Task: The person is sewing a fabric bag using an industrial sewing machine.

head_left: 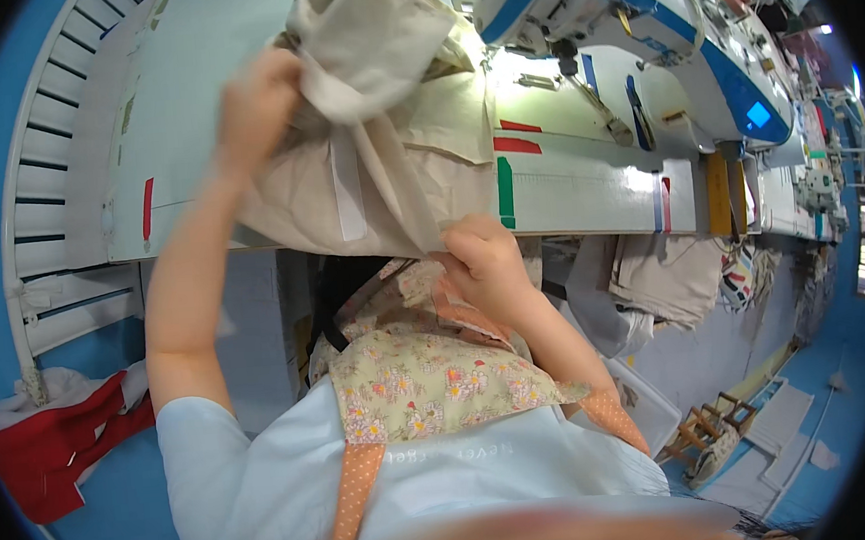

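Beige cloth (452,183) lies along the table's front edge (590,230); right hand (487,261), grip closed on the cloth's near end; left hand (262,96), blurred, at its left side, grip's closure cannot be told.

Motion blurs a person's bare left hand (258,104), its fingertips lost among the folds of a pale beige cloth piece (380,168) that runs past the upper edge, while the bare right hand (487,261) curls its fingertips out of sight. The same edge crops a white-and-blue sewing machine (683,57); distant multicoloured clutter (828,117) is too small to identify.
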A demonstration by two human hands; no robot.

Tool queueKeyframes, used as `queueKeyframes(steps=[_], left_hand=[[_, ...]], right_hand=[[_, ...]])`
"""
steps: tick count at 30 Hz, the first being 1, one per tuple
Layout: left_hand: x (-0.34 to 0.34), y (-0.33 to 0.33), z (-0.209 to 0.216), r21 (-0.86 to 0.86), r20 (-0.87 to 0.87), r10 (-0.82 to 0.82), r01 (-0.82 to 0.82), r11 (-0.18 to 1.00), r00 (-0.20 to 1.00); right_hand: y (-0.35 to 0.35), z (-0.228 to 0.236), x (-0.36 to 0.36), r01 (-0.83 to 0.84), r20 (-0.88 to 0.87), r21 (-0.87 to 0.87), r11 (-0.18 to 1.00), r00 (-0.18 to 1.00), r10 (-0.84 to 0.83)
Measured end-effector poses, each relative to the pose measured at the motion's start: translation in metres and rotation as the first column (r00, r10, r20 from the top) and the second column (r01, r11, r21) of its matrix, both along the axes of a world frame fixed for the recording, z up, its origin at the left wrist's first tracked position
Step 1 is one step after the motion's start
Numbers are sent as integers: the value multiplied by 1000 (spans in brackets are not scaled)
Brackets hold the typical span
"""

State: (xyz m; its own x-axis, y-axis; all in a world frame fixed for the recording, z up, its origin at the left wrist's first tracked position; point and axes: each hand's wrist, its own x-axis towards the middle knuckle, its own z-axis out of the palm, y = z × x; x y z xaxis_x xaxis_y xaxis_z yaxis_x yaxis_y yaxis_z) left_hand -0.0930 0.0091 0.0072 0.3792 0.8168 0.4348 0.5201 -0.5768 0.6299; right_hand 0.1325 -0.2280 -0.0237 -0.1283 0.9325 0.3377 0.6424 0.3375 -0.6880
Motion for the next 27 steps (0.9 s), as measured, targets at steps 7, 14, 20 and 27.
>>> queueKeyframes(steps=[7,14,20,27], left_hand=[[3,57,50,680,139,224,-257,686,965],[70,-23,-2,28,-476,-398,466,884,784],[11,116,10,307,-790,340,-150,940,511],[42,37,36,386,-285,-320,414,825,904]], right_hand=[[4,-4,-2,84,-36,58,995,996,-82],[0,-2,-7,44,-101,134,990,994,-30],[-5,1,0,-6,-85,106,994,996,15],[-2,-6,1,33,-24,85,996,999,-31]])
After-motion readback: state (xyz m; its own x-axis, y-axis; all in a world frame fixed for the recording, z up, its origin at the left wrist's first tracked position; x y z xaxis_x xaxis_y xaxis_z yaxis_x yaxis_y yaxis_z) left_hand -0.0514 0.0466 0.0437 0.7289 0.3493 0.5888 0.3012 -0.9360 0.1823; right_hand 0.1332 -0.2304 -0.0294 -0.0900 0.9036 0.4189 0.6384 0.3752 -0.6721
